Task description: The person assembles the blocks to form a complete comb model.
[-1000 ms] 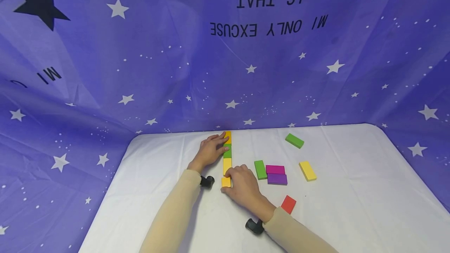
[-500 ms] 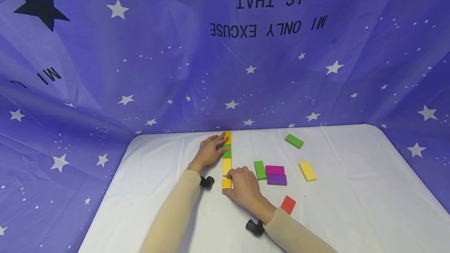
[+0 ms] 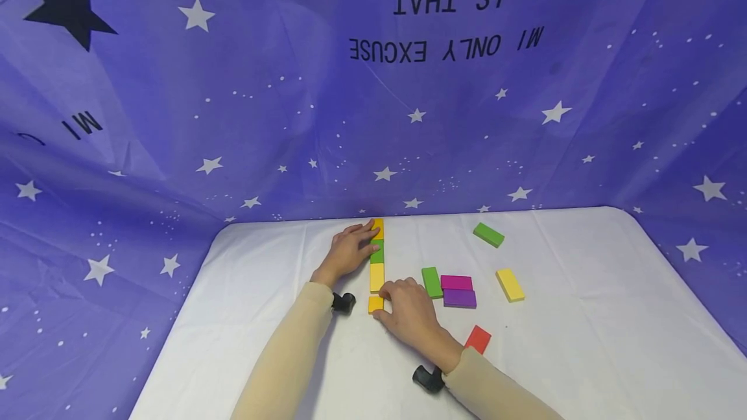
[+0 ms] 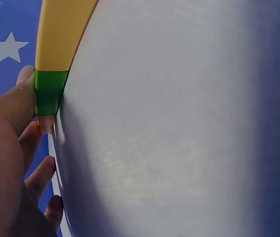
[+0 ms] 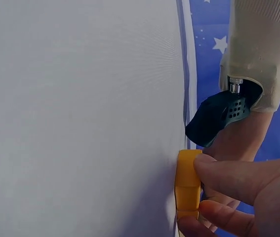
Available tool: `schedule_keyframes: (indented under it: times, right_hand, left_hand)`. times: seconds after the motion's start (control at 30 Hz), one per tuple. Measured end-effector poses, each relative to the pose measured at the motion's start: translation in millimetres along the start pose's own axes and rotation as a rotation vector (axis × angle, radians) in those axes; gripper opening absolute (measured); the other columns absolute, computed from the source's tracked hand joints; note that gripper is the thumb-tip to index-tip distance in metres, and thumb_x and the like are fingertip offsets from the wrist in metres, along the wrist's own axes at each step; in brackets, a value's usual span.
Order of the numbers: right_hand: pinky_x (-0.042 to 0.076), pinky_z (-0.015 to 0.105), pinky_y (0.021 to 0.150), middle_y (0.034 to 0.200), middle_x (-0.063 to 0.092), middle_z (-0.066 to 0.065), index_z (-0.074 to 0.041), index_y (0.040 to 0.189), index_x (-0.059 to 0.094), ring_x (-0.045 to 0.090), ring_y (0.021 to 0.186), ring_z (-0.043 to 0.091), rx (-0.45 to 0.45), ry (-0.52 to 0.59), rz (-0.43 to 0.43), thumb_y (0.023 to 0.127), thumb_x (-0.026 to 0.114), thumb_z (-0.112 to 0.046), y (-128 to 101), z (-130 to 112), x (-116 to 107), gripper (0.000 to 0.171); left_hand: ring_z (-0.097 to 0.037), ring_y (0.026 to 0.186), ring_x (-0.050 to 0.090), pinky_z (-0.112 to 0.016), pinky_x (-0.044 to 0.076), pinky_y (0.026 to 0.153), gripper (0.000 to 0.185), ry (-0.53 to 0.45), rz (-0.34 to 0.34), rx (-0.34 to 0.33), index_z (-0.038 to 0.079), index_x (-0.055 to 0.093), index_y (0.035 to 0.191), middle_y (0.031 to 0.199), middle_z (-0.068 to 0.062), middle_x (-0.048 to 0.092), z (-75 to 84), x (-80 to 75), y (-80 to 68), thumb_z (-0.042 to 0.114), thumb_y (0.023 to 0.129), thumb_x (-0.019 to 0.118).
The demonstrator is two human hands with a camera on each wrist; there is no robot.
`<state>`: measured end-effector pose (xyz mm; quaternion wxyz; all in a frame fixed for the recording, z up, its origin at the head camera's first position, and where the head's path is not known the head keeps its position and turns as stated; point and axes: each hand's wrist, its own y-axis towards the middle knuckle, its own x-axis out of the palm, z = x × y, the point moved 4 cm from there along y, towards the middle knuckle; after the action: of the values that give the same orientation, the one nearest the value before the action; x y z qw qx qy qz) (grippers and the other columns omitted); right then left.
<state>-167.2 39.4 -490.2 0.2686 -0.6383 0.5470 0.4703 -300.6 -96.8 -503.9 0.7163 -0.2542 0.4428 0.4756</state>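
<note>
A straight row of coloured blocks (image 3: 377, 258) lies on the white table (image 3: 280, 316), running away from me: yellow, green and orange pieces. My left hand (image 3: 363, 240) lies flat along the row's left side, its fingers touching the green block (image 4: 48, 91) and the yellow block (image 4: 60, 34). At the near end of the row my right hand (image 3: 386, 301) pinches a small orange block (image 3: 375, 304) between thumb and fingers. In the right wrist view the orange block (image 5: 187, 185) stands against the table with my thumb on its edge.
Loose blocks lie to the right: a green one (image 3: 488, 234) at the back, then green (image 3: 432, 282), magenta (image 3: 457, 281), purple (image 3: 460, 297) and yellow (image 3: 510, 284), with red (image 3: 478, 339) nearest. A purple star-printed cloth (image 3: 175, 115) hangs behind the table.
My right hand has shifted slightly to the right while staying on the orange block. My left hand and the row have not moved.
</note>
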Motion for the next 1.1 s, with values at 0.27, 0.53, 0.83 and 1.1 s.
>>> schedule_keyframes:
  times: [0.27, 0.53, 0.83, 1.1]
  right_hand:
    - [0.038, 0.025, 0.063, 0.075, 0.061, -0.007, -0.017, 0.09, 0.069, 0.047, 0.071, 0.012, -0.003, 0.032, -0.007, 0.07, 0.079, -0.037, 2.9, 1.6, -1.3, 0.03]
    - [0.037, 0.025, 0.062, 0.072, 0.057, -0.008, -0.017, 0.089, 0.069, 0.045, 0.069, 0.012, -0.018, 0.06, -0.003, 0.07, 0.08, -0.034, 5.6, 5.3, -3.6, 0.028]
    - [0.037, 0.024, 0.061, 0.072, 0.058, -0.008, -0.017, 0.088, 0.069, 0.045, 0.068, 0.011, -0.028, 0.09, 0.007, 0.069, 0.08, -0.033, 7.3, 8.0, -2.4, 0.027]
    - [0.037, 0.023, 0.059, 0.073, 0.058, -0.009, -0.017, 0.088, 0.067, 0.045, 0.068, 0.01, 0.018, 0.123, -0.004, 0.069, 0.08, -0.035, 8.9, 9.4, 0.7, 0.029]
  left_hand:
    - [-0.02, 0.136, 0.027, -0.047, 0.017, 0.106, 0.048, -0.001, 0.003, -0.001, 0.024, 0.048, 0.136, 0.148, 0.008, 0.031, 0.6, 0.8, 0.4, 0.041, 0.092, 0.054]
    - [-0.021, 0.136, 0.027, -0.047, 0.017, 0.106, 0.046, -0.006, 0.006, -0.002, 0.024, 0.048, 0.135, 0.148, 0.009, 0.031, 3.1, -1.0, 0.1, 0.039, 0.092, 0.055]
    - [-0.02, 0.136, 0.027, -0.047, 0.018, 0.106, 0.046, 0.001, 0.008, -0.002, 0.024, 0.049, 0.135, 0.148, 0.009, 0.032, 3.7, -0.8, 0.3, 0.039, 0.091, 0.056]
    - [-0.023, 0.135, 0.028, -0.049, 0.018, 0.105, 0.046, -0.015, 0.016, 0.006, 0.021, 0.05, 0.134, 0.147, 0.006, 0.033, 3.5, -1.3, -1.0, 0.037, 0.092, 0.056]
